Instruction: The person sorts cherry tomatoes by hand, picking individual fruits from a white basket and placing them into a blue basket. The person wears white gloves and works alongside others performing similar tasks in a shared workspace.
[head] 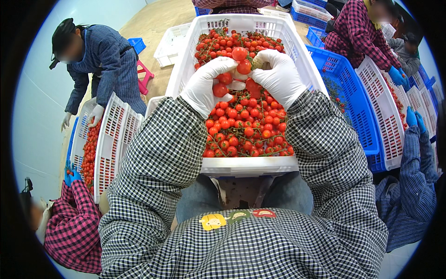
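Note:
Both my hands wear white gloves and are raised over a white plastic crate (249, 162) heaped with red cherry tomatoes (244, 122), many on green stems. My left hand (210, 85) holds a cluster of cherry tomatoes (220, 89), its fingers curled around them. Close on its right, my right hand (277, 75) pinches at the same cluster near two upper tomatoes (244, 67), thumb and forefinger together. Whether its fingertips grip a stem or a tomato is hard to tell. A few tomatoes hang between the two hands.
A blue crate (348, 90) with green stems and a few tomatoes stands to the right. White crates (115, 139) of tomatoes stand at the left, where a co-worker (104, 59) leans over. More co-workers sit at both sides. Beyond is an empty-looking white crate (170, 45).

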### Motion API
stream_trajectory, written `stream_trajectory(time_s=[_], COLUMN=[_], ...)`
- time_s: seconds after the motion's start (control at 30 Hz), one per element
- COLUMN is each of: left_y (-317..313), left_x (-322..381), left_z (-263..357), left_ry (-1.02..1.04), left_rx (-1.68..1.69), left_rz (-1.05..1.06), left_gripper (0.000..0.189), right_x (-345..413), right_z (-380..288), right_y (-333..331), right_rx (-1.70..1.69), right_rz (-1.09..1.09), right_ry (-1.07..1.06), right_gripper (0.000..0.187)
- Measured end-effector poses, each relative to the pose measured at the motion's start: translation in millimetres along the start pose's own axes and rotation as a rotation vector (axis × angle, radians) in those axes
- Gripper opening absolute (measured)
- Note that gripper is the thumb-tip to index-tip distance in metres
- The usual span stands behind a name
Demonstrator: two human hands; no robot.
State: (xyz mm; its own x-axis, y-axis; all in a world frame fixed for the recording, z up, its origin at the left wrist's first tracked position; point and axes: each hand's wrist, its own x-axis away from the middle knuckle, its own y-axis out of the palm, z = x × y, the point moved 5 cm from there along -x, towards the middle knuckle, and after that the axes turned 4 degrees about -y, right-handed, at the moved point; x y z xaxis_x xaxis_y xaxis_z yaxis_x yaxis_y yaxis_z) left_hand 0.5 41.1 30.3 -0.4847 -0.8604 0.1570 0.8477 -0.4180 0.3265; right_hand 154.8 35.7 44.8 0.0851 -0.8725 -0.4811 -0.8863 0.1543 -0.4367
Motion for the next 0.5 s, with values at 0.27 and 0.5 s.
stream_trajectory(time_s=[0.27,0.5], left_y=[2,-4], left_x=[-13,-16], left_z=[-11,-12], left_ry=[0.038,-0.033], left_rx=[-0.311,-0.251], left_rz=[0.005,0.020], left_gripper=[0.024,0.026], right_x=[6,5], right_z=[-11,-17], right_y=[4,1], right_rx=[0.401,0.510], right_rz=[0.007,-0.014], right_ry=[-0.119,-0.122], right_gripper=[0.015,0.017])
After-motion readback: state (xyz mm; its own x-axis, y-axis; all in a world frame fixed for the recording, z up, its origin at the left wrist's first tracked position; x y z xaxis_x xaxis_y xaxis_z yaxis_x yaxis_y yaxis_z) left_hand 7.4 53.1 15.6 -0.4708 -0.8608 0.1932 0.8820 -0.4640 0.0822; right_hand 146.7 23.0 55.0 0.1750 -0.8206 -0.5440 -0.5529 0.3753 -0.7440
